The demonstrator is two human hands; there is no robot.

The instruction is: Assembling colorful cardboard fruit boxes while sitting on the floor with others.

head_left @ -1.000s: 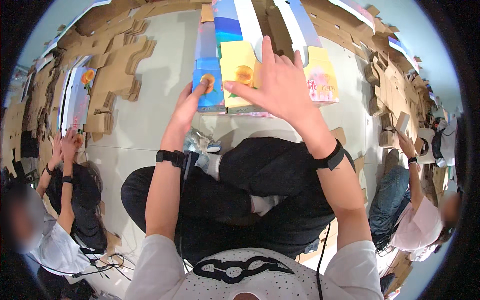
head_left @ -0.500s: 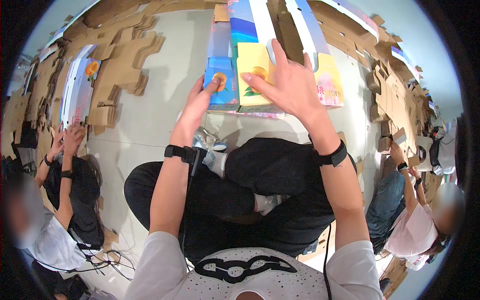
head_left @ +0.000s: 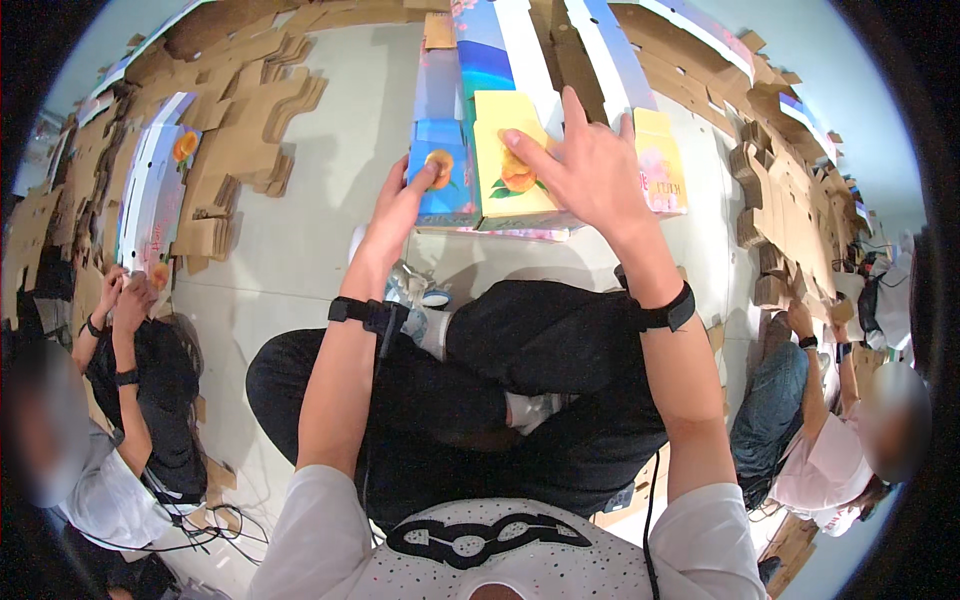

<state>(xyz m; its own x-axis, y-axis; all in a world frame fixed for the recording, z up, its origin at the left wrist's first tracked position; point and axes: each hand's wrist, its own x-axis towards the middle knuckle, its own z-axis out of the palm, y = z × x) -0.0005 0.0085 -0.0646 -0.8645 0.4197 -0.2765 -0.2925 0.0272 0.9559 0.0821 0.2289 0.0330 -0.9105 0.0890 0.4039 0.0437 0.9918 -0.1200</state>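
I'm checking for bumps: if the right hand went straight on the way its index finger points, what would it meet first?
The right hand would probably meet the brown inside of the box first, though depth is unclear and a white strip runs close by.

I see bright, whitish light on the pale floor, with soft shadows; at left and right, straight edges bend strongly, corners are black.

Pale, glossy tiles make up the floor, a thin joint crossing left of centre. Light catches it brightly at right, with soft shadows mid-frame. A pale bluish surface, probably a wall, curves through the upper right, blurred towards the rim.
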